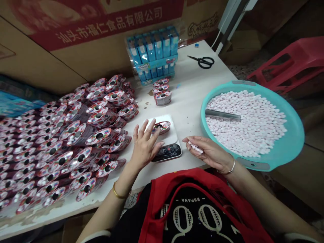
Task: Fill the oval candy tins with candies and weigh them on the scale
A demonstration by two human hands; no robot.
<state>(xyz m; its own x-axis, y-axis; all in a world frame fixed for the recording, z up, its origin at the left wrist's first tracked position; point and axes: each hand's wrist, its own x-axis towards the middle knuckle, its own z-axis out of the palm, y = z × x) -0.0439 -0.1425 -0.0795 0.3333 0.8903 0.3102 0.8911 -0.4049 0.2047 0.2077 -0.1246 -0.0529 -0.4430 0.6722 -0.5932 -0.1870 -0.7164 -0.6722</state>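
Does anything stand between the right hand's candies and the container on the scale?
Nothing visible lies between the candies in the right hand and the container; only the left hand covers its left edge.

A small oval container with a red printed rim and a dark hole in its top lies flat on the white platform of a kitchen scale. The scale sits near the front edge of the table, about midway along. The spread left hand touches the container with its fingertips. A few pale pink tablets lie in the cupped right hand, just right of the scale.
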